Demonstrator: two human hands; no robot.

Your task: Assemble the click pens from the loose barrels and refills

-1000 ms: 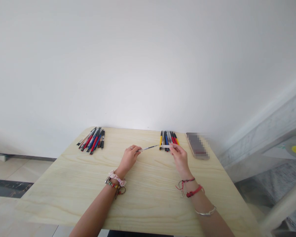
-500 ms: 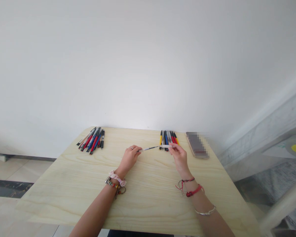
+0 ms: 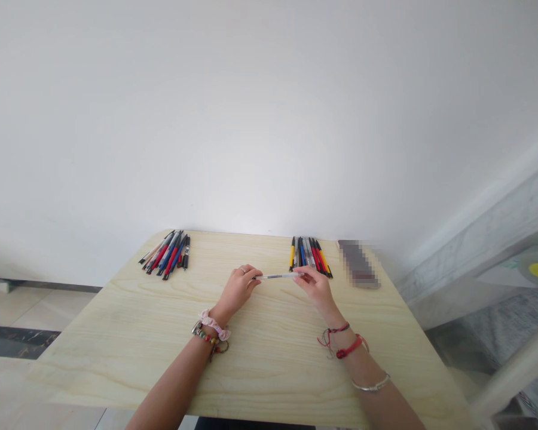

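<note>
Evidently, left hand (image 3: 237,291) and right hand (image 3: 318,291) clamp fingers on clear pen's (image 3: 275,276) opposite ends; refill seemingly inside, fit unclear; pen pile (image 3: 175,257) and pen row (image 3: 292,255) beyond it.

Pink scrunchie (image 3: 214,324), beads, red cords, silver bangle (image 3: 371,385).

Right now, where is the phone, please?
In the head view, the phone lies on the right side of the table, near its far edge, just right of the right-hand pen group.
</note>
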